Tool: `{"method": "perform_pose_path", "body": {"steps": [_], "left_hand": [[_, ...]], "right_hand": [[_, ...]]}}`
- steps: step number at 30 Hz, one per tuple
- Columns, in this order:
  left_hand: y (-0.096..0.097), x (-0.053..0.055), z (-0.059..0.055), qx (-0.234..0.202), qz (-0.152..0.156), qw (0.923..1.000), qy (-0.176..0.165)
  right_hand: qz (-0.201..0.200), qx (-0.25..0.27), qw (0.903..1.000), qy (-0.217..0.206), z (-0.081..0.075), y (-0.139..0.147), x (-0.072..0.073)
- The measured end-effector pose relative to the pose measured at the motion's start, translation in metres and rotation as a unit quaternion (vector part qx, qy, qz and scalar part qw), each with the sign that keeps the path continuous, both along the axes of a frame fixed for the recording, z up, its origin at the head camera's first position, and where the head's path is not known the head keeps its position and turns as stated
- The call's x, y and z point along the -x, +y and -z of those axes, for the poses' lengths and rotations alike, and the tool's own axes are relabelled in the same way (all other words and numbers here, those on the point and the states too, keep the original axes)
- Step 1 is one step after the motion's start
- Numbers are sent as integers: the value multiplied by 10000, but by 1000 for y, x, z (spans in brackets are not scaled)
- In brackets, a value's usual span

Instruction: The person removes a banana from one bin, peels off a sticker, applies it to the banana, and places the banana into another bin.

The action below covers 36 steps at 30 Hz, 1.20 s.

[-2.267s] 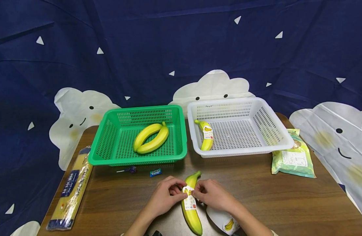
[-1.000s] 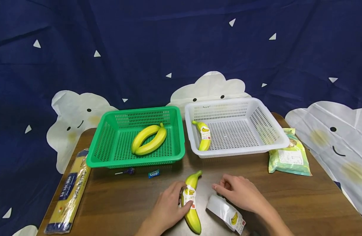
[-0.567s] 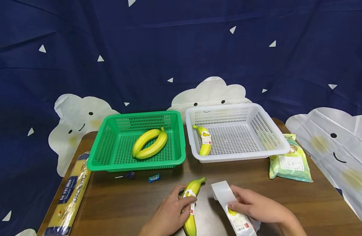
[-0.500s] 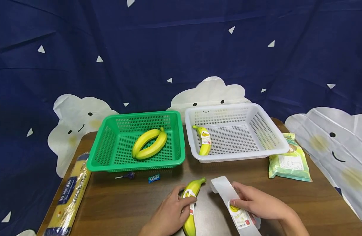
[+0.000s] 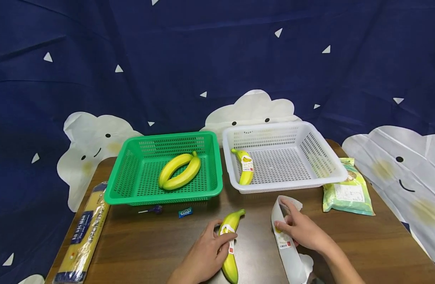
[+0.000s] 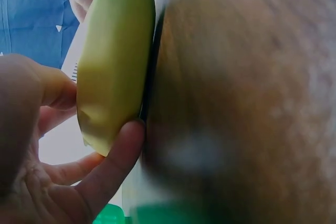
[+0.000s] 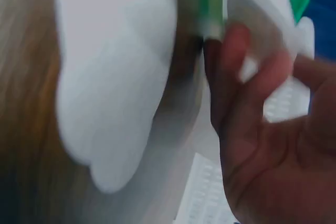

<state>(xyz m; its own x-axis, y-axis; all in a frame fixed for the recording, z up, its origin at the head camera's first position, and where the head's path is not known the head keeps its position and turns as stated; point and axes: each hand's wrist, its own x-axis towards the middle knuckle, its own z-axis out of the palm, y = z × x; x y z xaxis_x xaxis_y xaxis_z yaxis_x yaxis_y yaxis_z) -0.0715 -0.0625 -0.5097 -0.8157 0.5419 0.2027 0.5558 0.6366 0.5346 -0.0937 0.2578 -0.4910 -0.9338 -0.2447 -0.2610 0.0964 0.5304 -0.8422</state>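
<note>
A yellow-green banana (image 5: 230, 268) lies on the table in front of me, with a white banana-print label (image 5: 232, 247) stuck around its middle. My left hand (image 5: 203, 254) holds it from the left side, thumb on the label; in the left wrist view the fingers curl about the banana (image 6: 118, 45). To the right, my right hand (image 5: 306, 228) pinches a long white strip of labels (image 5: 292, 264) between thumb and fingers. The strip's far end bends over behind the fingers, and one printed label shows near the thumb. The right wrist view is blurred, with the strip (image 7: 110, 82) hanging down.
A green basket (image 5: 164, 199) with two bananas (image 5: 183, 179) stands at back left. Beside it, a white basket (image 5: 292, 187) contains one labelled banana (image 5: 245, 177). A spaghetti pack (image 5: 84, 232), lollipop (image 5: 156, 209), blue candy (image 5: 185, 212) and green snack bag (image 5: 348, 193) lie around.
My right hand has left the banana's label, picked up the label strip and shifted it right, its far end now curling over. My left hand stays at the banana.
</note>
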Motion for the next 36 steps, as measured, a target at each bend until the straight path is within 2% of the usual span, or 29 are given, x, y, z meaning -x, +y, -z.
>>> {"method": "perform_pose_path", "body": {"steps": [5,9,13,15,17,19,21,24,28,33,34,36], "left_hand": [[-1,0,0,-97,-53,9999,94],[-2,1,0,-82,-71,9999,73],[-3,1,0,-64,-103,9999,45],[-4,2,0,-44,-118,9999,25],[-4,2,0,-33,-115,9999,-8],[-5,3,-1,0,-125,9999,-49],[-5,3,-1,22,-141,9999,-76],[-7,2,-2,32,-179,9998,-58],[-9,2,-2,1,-223,9997,-91],[-9,2,-3,20,-176,9996,-208],[-9,2,-3,30,-177,9996,-230],[-9,1,-3,69,-195,9993,-303]], "right_hand": [[-438,270,9987,-12,-1,-5,0],[-586,-39,9980,219,-1,-3,1],[-308,-827,9937,694,-2,1,2],[-147,-869,9929,801,-4,3,4],[-8,-499,9962,709,-6,4,5],[107,162,9989,421,-8,4,6],[311,714,9969,122,-9,4,7],[495,975,9940,79,-7,3,10],[407,673,9962,382,1,2,12],[387,479,9976,303,7,2,11],[396,333,9981,338,6,2,10],[351,-328,9966,676,1,0,6]]}}
